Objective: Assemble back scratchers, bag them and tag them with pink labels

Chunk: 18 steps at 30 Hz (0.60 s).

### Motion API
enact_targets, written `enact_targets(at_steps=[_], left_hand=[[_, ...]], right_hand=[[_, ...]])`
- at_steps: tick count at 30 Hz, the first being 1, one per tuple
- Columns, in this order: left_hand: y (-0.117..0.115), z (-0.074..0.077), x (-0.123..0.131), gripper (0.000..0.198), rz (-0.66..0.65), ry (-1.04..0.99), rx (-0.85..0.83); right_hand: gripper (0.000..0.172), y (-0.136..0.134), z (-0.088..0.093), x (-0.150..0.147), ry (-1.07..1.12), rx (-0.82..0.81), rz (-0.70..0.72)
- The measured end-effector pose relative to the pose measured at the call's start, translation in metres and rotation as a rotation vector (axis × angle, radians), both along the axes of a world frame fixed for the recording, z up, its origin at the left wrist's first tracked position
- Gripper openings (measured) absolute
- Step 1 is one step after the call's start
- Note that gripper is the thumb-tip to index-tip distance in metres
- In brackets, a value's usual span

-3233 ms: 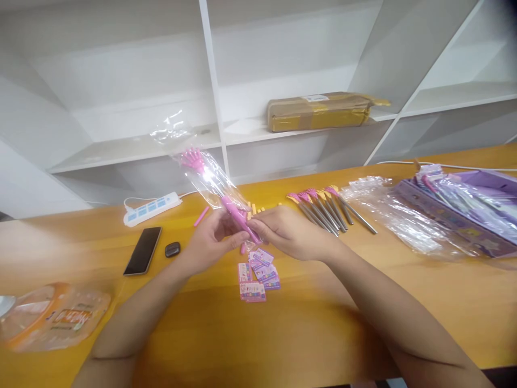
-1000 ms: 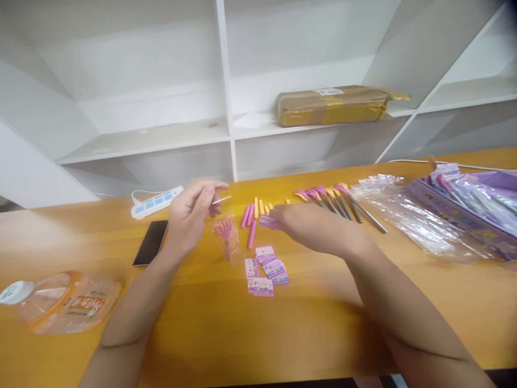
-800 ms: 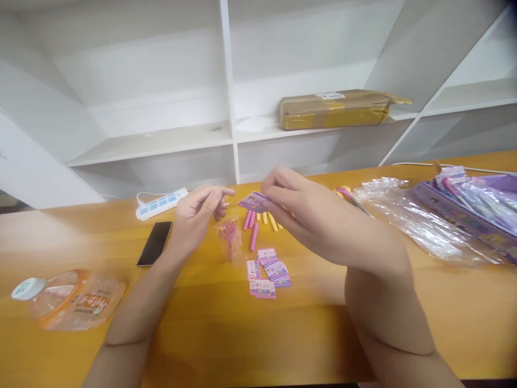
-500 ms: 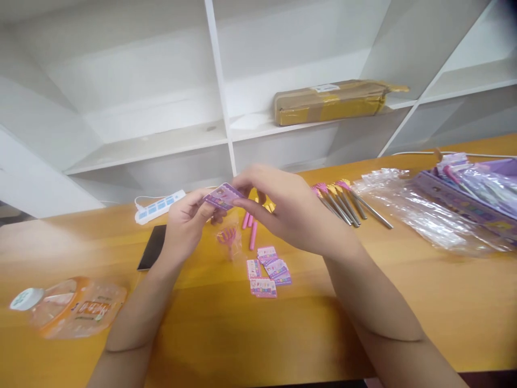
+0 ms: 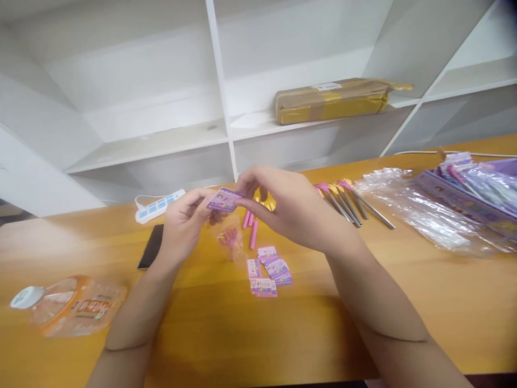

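Observation:
A small purple and pink card [image 5: 224,199] is pinched between my left hand [image 5: 184,223] and my right hand [image 5: 278,207], above the wooden table. Below it lies a pink hand-shaped piece [image 5: 229,237] in a clear wrapper, with more clear film under my left fingers. Several pink sticks [image 5: 253,235] and yellow pieces lie behind, partly hidden by my right hand. Nearer me several printed cards [image 5: 269,269] lie in a loose pile. To the right of my right hand are several metal rods [image 5: 351,203] with pink and yellow hand-shaped ends.
At the right are clear plastic bags [image 5: 428,215] and a purple box [image 5: 456,199] of wrapped items. An orange-labelled bottle [image 5: 76,306] lies at left, near a black flat object [image 5: 151,248] and a power strip [image 5: 159,206]. A taped carton [image 5: 331,101] sits on the shelf.
The card has shifted slightly to the right and its face has tilted more toward the camera. Both hands still hold it.

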State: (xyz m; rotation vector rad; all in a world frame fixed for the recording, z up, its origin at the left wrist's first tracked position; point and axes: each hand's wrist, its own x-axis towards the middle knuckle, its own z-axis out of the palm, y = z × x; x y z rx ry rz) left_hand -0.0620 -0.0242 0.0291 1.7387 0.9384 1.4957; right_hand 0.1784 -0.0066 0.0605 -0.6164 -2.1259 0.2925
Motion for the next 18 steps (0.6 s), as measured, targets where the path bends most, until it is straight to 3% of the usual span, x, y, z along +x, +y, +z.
enact_targets(at_steps=[8, 18], left_hand=[[0.001, 0.002, -0.002, 0.024, -0.066, -0.037, -0.038], [0.004, 0.012, -0.003, 0.034, -0.258, -0.151, -0.336]], right_hand=[[0.011, 0.002, 0.0, 0.001, -0.009, 0.025, 0.054], [0.014, 0.002, 0.001, -0.001, -0.052, 0.126, 0.092]])
